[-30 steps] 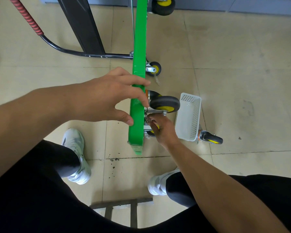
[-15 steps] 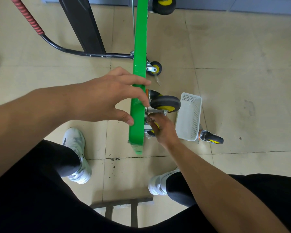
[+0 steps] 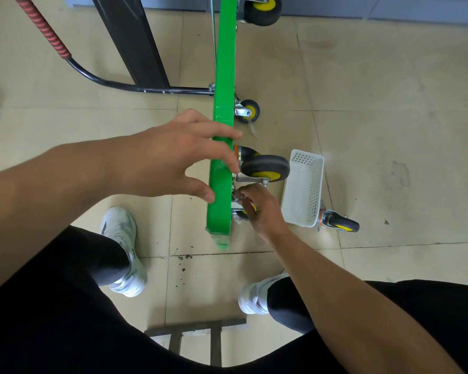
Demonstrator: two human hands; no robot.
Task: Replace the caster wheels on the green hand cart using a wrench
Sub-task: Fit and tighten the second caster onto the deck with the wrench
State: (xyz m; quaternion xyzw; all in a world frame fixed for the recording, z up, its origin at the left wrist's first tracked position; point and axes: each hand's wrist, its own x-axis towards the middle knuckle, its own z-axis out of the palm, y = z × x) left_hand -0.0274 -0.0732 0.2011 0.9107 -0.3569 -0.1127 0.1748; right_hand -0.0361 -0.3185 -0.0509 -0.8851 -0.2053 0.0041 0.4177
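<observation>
- We hold the green hand cart [image 3: 223,76] tipped on edge on the tiled floor [image 3: 389,76], its deck running straight away from us, underside facing right
- Our left hand [image 3: 173,157] clamps the deck's upper edge, fingers draped over the wheel side, thumb pressed to the opposite face
- The caster wheel [image 3: 265,167], black with a yellow hub, juts rightward from the deck, just past the left fingertips and directly above our right hand [image 3: 262,209]
- The right hand's fingertips curl in at the caster's base where it meets the deck; whether they pinch a nut or bolt we cannot tell
- We judge the right hand the nearer one for the fastener, which lies up and to its left; no wrench shows
- A white perforated basket [image 3: 308,163] stands just right of the wheel, a loose caster [image 3: 341,224] beside it
</observation>
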